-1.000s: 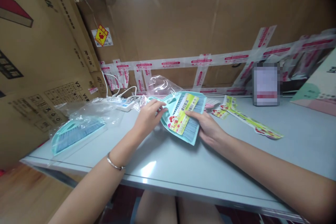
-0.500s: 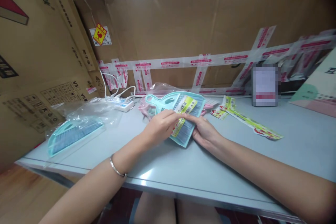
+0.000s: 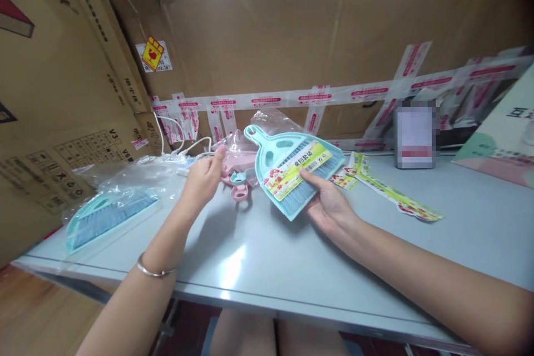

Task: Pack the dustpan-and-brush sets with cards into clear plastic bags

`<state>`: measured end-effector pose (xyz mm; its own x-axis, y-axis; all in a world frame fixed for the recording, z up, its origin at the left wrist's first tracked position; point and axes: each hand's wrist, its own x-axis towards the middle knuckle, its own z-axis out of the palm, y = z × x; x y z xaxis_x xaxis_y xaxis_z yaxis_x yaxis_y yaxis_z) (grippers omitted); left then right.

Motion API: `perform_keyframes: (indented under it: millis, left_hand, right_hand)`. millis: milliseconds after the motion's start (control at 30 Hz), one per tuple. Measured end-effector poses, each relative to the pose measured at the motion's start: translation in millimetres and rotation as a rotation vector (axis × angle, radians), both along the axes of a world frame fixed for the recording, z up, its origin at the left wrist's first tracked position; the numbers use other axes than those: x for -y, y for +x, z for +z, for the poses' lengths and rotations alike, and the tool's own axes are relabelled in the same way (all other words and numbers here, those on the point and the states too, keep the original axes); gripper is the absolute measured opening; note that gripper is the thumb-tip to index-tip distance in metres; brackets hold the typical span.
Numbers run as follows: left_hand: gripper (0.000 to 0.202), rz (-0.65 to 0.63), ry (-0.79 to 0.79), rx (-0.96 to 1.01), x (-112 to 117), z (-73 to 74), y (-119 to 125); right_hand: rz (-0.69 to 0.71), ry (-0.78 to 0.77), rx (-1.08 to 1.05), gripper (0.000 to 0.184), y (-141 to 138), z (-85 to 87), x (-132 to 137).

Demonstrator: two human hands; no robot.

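Note:
My right hand (image 3: 329,206) grips a small teal dustpan-and-brush set (image 3: 292,169) by its lower edge and holds it tilted above the grey table (image 3: 271,256). A yellow-green paper label (image 3: 298,169) is wrapped across the brush. My left hand (image 3: 204,178) has reached left and pinches the clear plastic bag (image 3: 237,142) lying over a pink dustpan set (image 3: 240,169). A metal bangle sits on my left wrist.
A bagged teal dustpan set (image 3: 110,217) lies at the table's left end among loose clear bags. A white power strip with cables sits at the back left. Loose printed labels (image 3: 396,197) lie to the right. Taped cardboard walls (image 3: 292,39) enclose the table.
My left hand let go of the teal set and moved left to the plastic bag by the pink set. My right hand raised and tilted the teal set.

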<state>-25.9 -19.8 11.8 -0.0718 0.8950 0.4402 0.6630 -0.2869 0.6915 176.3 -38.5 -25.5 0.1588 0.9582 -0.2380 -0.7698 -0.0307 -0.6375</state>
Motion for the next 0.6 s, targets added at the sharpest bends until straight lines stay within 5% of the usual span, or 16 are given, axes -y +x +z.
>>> perform_keyframes:
  millis: [100, 167, 267, 367, 600]
  left_hand:
    - [0.062, -0.209, -0.446, 0.205, -3.1, -8.1, 10.4]
    - [0.053, -0.383, -0.557, 0.443, 0.2, -17.9, 24.9]
    - [0.049, -0.552, -0.544, 0.653, 7.4, -34.6, 44.6]
    - [0.054, -0.573, -0.526, 0.714, 9.6, -45.6, 51.7]
    - [0.049, -0.583, -0.642, 0.725, 4.9, -36.4, 38.1]
  right_hand:
    - [-0.025, 0.015, -0.007, 0.029, 0.2, -0.7, 0.1]
    - [-0.032, 0.04, -0.004, 0.029, -0.6, -3.4, 0.5]
    - [-0.009, 0.049, 0.013, 0.025, -4.4, -7.8, 2.6]
    - [0.024, 0.007, 0.036, 0.021, -9.1, -9.6, 5.4]
    - [-0.038, 0.061, 0.306, 0.026, 14.5, -5.4, -8.5]
